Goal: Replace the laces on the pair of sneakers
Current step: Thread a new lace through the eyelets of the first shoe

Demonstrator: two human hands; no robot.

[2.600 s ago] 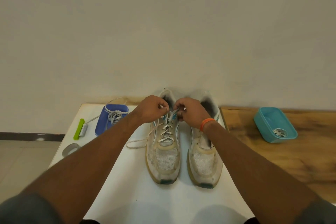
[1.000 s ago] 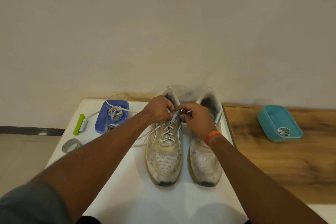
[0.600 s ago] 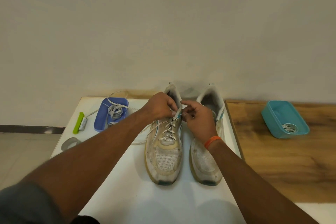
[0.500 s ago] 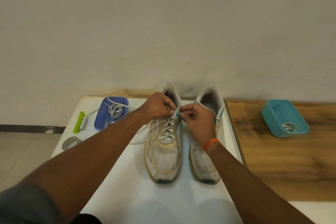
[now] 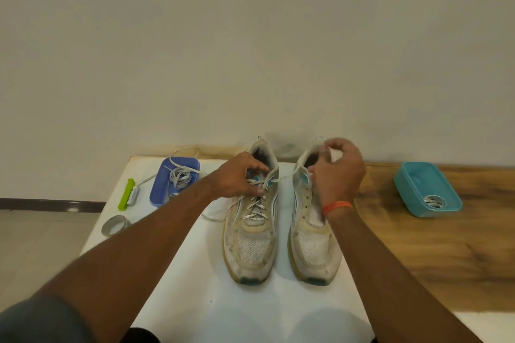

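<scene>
Two worn white sneakers stand side by side on the white table (image 5: 250, 312), toes toward me. The left sneaker (image 5: 250, 248) carries a speckled white lace (image 5: 255, 207) through its eyelets. My left hand (image 5: 239, 175) grips that shoe's upper eyelet edge and lace. One lace end runs taut to the right, over to my right hand (image 5: 338, 172), which pinches it above the collar of the right sneaker (image 5: 315, 250). The right sneaker has bare eyelets. A loose lace end trails left of the left sneaker.
A blue tray (image 5: 160, 192) holding coiled laces sits at the back left, beside a green clip (image 5: 126, 193) and a grey tape roll (image 5: 115, 225). A teal tub (image 5: 418, 192) with a coiled lace rests on the wooden surface (image 5: 418, 253) at right. A wall stands close behind.
My right hand has moved right and away from the left sneaker, drawing the lace end out over the right sneaker. My left hand stays on the left sneaker's top.
</scene>
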